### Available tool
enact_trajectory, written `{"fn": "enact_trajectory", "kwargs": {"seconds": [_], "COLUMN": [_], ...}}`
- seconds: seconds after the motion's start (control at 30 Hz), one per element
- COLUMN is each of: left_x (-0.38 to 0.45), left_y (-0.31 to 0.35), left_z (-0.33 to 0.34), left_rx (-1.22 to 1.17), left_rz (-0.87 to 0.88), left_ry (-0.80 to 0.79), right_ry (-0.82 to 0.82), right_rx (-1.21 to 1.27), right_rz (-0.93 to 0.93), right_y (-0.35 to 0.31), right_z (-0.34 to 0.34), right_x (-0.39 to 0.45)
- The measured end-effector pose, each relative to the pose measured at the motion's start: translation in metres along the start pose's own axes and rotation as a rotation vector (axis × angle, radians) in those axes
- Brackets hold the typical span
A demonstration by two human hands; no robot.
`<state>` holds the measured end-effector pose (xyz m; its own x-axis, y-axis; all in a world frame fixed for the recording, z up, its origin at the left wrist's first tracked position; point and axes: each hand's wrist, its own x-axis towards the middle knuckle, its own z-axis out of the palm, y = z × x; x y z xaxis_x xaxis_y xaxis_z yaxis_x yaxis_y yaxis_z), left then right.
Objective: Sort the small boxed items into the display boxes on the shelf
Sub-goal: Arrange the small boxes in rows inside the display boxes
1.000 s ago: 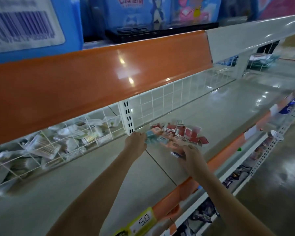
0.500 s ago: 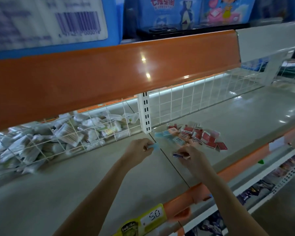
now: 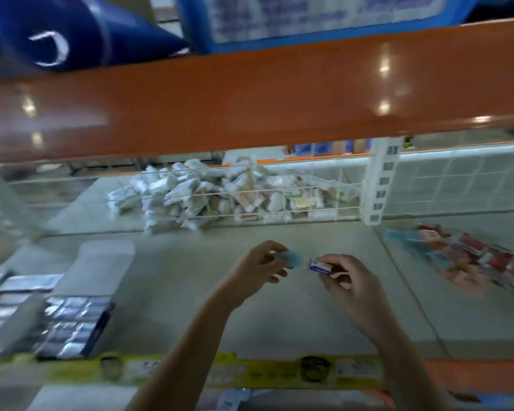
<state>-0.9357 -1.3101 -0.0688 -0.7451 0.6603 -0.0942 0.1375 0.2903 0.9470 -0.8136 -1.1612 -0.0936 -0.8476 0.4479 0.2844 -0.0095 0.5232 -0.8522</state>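
Two picks in hand: left hand (image 3: 257, 269) pinches blue box (image 3: 288, 258), right hand (image 3: 350, 280) pinches white-blue box (image 3: 321, 266); I'd match each to its display box (image 3: 72, 327) before dropping.

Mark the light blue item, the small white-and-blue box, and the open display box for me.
light blue item (image 3: 288, 258), head view, its exposed face.
small white-and-blue box (image 3: 320, 266), head view, its printed top.
display box (image 3: 72, 327), head view, its filled rows.

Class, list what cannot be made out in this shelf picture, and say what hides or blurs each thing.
- Print on the small blue box in the left hand: head view, motion blur.
- Lettering on the white and blue box in the right hand: too small, fingers cover part.
- Loose pile of boxes: smeared by blur.
- Display box: contents blurred.
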Motion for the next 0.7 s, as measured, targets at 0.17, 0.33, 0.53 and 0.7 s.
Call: {"fn": "enact_trajectory", "kwargs": {"seconds": [0.17, 0.33, 0.53, 0.7], "left_x": [-0.036, -0.078, -0.127, -0.156], "left_y": [-0.018, -0.040, -0.055, -0.078], "left_z": [-0.065, -0.137, -0.224, -0.303], "left_rx": [0.225, 0.373, 0.411, 0.380], "left_rz": [-0.013, 0.000, 0.011, 0.027], "left_ry": [0.129, 0.283, 0.368, 0.442], "right_ry": [-0.148, -0.241, -0.330, -0.401], "right_rx": [0.070, 0.088, 0.078, 0.054], "right_rz": [-0.067, -0.165, -0.200, -0.231], "right_y": [-0.030, -0.071, -0.124, -0.169], "right_z": [0.054, 0.120, 0.198, 0.262], "right_x": [0.009, 0.012, 0.011, 0.011]}}
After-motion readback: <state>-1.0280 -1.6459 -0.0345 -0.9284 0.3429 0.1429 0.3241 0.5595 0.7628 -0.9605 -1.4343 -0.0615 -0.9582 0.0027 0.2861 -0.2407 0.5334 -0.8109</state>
